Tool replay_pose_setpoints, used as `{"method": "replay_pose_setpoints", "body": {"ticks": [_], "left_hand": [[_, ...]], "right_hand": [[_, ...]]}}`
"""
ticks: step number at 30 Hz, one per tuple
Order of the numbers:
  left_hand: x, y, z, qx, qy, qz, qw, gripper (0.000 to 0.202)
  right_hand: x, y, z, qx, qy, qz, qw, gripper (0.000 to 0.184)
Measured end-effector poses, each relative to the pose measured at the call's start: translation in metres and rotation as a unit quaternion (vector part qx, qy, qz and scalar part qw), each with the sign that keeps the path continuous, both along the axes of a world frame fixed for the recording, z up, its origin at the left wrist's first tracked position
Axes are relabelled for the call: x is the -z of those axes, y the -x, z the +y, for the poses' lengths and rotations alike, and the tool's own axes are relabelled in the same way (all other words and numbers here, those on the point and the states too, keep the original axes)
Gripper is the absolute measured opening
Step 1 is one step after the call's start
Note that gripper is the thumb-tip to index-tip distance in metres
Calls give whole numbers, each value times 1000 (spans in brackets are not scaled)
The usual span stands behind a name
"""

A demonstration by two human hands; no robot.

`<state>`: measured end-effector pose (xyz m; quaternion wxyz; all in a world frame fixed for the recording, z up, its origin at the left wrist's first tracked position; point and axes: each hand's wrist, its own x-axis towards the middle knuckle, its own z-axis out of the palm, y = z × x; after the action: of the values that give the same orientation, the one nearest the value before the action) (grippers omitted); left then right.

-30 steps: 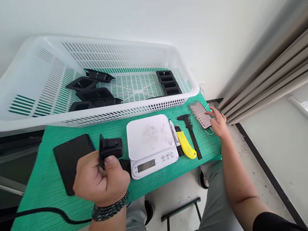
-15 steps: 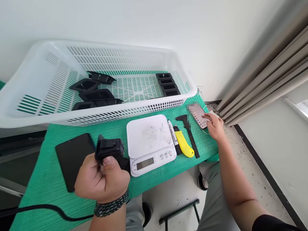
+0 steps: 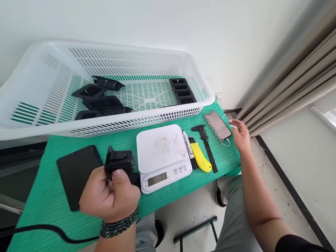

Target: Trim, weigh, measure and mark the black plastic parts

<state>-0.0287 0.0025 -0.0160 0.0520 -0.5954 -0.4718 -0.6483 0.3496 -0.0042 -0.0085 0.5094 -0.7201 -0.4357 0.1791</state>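
My left hand (image 3: 111, 196) is closed around a black boxy device (image 3: 120, 161), raised above the green-covered table left of the white digital scale (image 3: 160, 150). Most of the device's lower part is hidden by my fingers. A dark tablet (image 3: 78, 171) lies behind and left of that hand. Over at the right, my right hand (image 3: 240, 136) hovers just beside a phone (image 3: 220, 127), fingers bent and apart, holding nothing that I can see. The phone lies face up with its screen lit, partly blurred out.
A large white plastic basket (image 3: 126, 120) holds several black frame-like parts (image 3: 103, 102). Right of the scale lie a marker (image 3: 188, 145), a yellow utility knife (image 3: 201, 157) and black calipers (image 3: 208, 150). A black cable (image 3: 60, 232) crosses the table's left end.
My right hand has lifted off the phone screen and moved right, to its side. The screen now shows a different, mostly plain page. My left hand keeps its hold on the black device.
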Motion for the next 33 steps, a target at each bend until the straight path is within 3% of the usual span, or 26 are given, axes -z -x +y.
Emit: {"method": "replay_pose_setpoints", "body": {"ticks": [6,13,25,33], "left_hand": [[0,-1,1,-3,15,-2,1000,42],[-1,-1,1,-16,39,-9,999,47],[-1,-3,1,-10,42,-13,999,44],[3,1,2,-15,49,-17,999,53]], "right_hand": [[8,-20,7,0,68,172,983,44],[12,-28,6,-37,102,199,974,48],[13,-23,7,-15,54,146,988,51],[7,-5,3,-42,38,-44,997,38]]}}
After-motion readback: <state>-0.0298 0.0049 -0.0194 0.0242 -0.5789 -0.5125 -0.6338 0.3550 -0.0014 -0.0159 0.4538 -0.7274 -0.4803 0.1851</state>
